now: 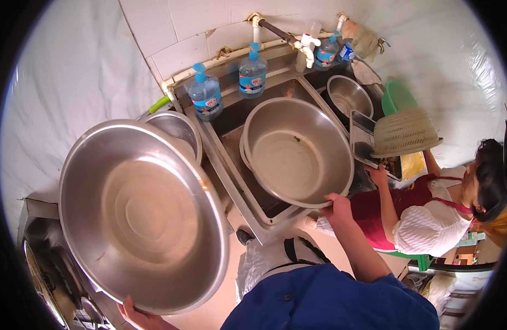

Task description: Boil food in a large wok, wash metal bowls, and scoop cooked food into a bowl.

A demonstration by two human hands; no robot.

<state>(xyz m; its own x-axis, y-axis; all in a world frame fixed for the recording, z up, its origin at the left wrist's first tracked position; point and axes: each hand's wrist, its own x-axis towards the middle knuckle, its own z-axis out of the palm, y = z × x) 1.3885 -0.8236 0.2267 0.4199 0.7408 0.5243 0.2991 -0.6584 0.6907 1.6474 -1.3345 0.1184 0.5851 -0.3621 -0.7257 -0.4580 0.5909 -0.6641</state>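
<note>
My left hand [140,315] grips the near rim of a very large stainless steel basin [150,214], tilted so its bare inside faces me. My right hand [338,208] holds the near rim of a second steel basin [292,161] over the metal sink [253,208]. A small green scrap [297,139] sticks to this basin's inside. Part of another basin's rim shows beneath it at the left. Behind the large basin stands a smaller steel bowl [179,132], partly hidden by it.
Pump bottles of detergent [207,99] line the sink's back ledge, below a white tap [309,49]. At right, a person in a red apron [373,218] holds a plastic colander [406,132] and a metal tray [362,150]. A steel bowl [350,99] sits in the neighbouring sink.
</note>
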